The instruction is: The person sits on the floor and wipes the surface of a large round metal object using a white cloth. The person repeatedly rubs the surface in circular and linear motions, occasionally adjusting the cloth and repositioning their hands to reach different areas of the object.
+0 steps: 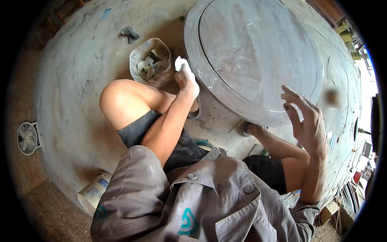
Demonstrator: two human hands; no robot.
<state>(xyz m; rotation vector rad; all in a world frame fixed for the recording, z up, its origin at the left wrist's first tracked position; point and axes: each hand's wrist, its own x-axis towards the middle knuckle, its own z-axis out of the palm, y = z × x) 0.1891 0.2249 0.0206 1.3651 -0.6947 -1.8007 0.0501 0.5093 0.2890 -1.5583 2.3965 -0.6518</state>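
Apparently raised, the right hand (pixel 309 119) has its fingers loosely curled and spread apart, the thumb standing away from them. A small pale yellowish patch shows near one fingertip. Behind these fingers, as the head camera sees them, lies the near right part of a large round grey disc (pixel 258 52); contact with it cannot be made out. The disc stretches away beyond them and across to the left, a dark curved line running inside its rim.

Just beyond that rim, the left hand (pixel 187 80) is bunched, its fingers close together and whitened. Something white (pixel 181 64) sits at their tips, and whether they pinch it cannot be told.

Left of the left fingers, near them, stands an open pale bucket (pixel 134 56) holding greyish-green scraps (pixel 150 66). Farther out, beyond the bucket, a crumpled dark cloth (pixel 130 34) lies on the floor (pixel 76 101). Right of the right fingers is a blurred brownish patch (pixel 332 97).
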